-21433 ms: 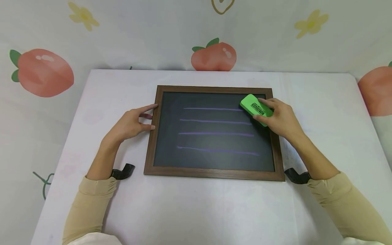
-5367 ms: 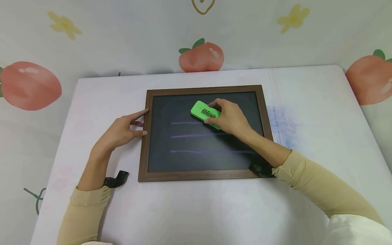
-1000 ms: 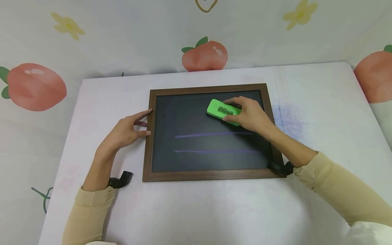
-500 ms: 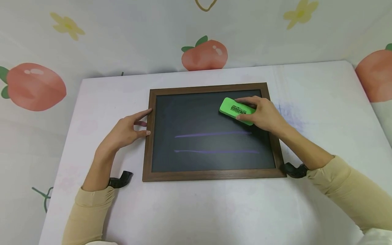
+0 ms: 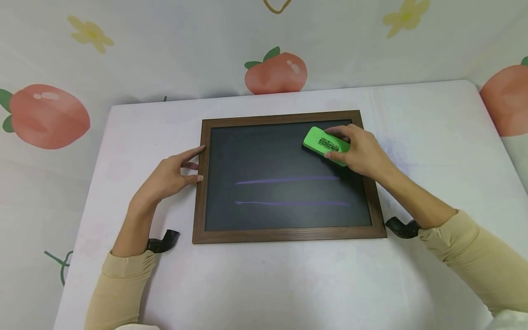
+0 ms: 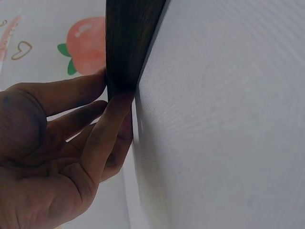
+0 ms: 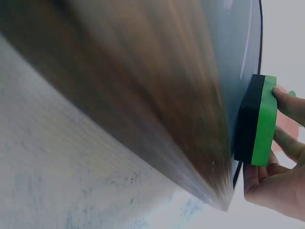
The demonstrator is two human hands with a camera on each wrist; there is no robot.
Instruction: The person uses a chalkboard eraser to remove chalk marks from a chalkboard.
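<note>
The right hand (image 5: 363,153) has its fingers and thumb clamped around the green eraser (image 5: 326,144), pinching it along its long sides, dark felt face flat down on the chalkboard (image 5: 264,156) — the right wrist view shows that felt (image 7: 245,121) pressed against the slate. The eraser sits at the far right corner of the board, its long axis running slantwise, far-left to near-right, with the free end sticking out left of the fingertips.

Now the thing to watch: two purple chalk lines. The upper line (image 5: 288,180) lies just on the near side of the fingers, stretching away to their left across the board; the lower line (image 5: 290,203) runs parallel, one step nearer the person. Both run crosswise to the forearm, so they sit below and leftward of the eraser. The right hand is plainly the nearer one.

Over on the other side, the left hand (image 5: 169,176) is spread loose, fingers straight, gripping nothing; its fingertips (image 6: 116,102) press against the outer edge of the wooden frame (image 5: 198,183), bracing it on the white table (image 5: 268,279).

Nothing stands between eraser and lines — bare slate only. The frame's right rail (image 5: 371,183) lies under the right wrist, and a faint bluish smudge (image 5: 396,156) marks the cloth just beyond it.
</note>
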